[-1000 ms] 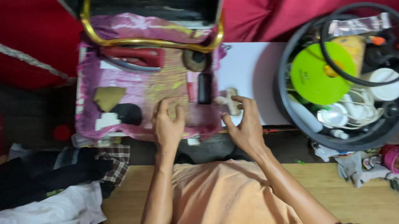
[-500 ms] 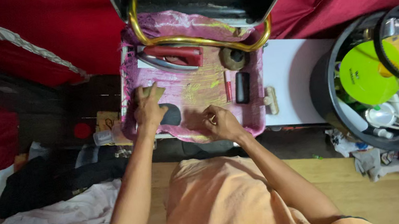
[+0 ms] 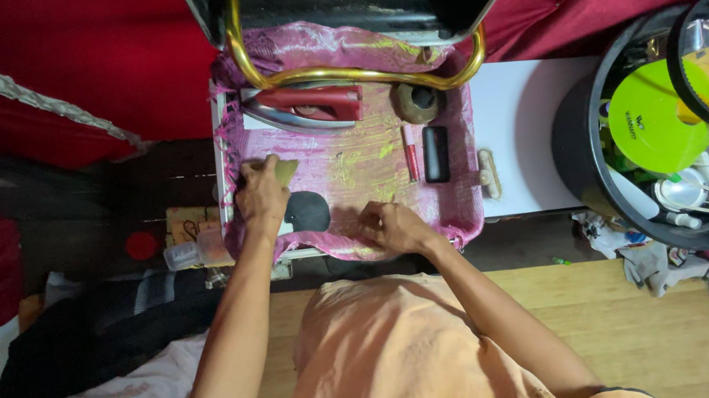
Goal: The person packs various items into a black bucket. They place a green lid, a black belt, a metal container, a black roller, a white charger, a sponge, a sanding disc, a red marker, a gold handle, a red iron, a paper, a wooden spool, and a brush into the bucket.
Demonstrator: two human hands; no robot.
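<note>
Two hands on a shiny pink cloth (image 3: 350, 163). Left hand (image 3: 261, 197) pinching a small olive-green scrap (image 3: 285, 172), grip closed on it, round black pad (image 3: 308, 211) just beside. Right hand (image 3: 393, 226) pressed flat, fingers loose, holding nothing. Further right, a flat black bar (image 3: 435, 154).

Red drapes (image 3: 82, 71) surround a wooden floor (image 3: 663, 323).

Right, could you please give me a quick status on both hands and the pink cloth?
Left hand on a small olive fabric piece, beside a dark oval patch. Right hand flat on the pink patterned cloth. Red-handled iron lies apart, beyond both hands.
</note>
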